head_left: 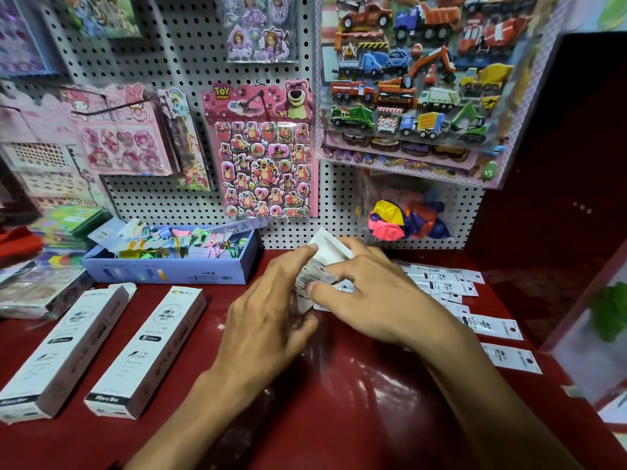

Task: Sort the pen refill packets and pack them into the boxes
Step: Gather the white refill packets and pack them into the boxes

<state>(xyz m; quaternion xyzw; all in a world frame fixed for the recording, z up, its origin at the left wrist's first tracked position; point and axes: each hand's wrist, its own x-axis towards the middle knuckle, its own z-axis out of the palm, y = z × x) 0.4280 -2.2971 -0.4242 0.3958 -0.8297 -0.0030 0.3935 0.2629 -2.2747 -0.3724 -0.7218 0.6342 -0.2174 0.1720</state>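
A white refill box (330,247) is held above the red counter (339,385) in the middle of the head view. My left hand (271,320) grips its lower end from the left. My right hand (369,293) pinches a refill packet (315,274) against the box's open side; most of the box is hidden by my fingers. Several loose white refill packets (444,286) lie fanned out on the counter to the right, two more nearer me (492,325), (512,357). Two long white refill boxes lie at the left (61,351), (149,351), the far-left one with its end flap open.
A blue open box (169,269) of coloured items stands at the back left, by the pegboard (339,205) hung with sticker sheets. A bag of balloons (407,218) hangs behind the loose packets. A dark red side panel (559,164) closes the right. Stationery stacks sit far left.
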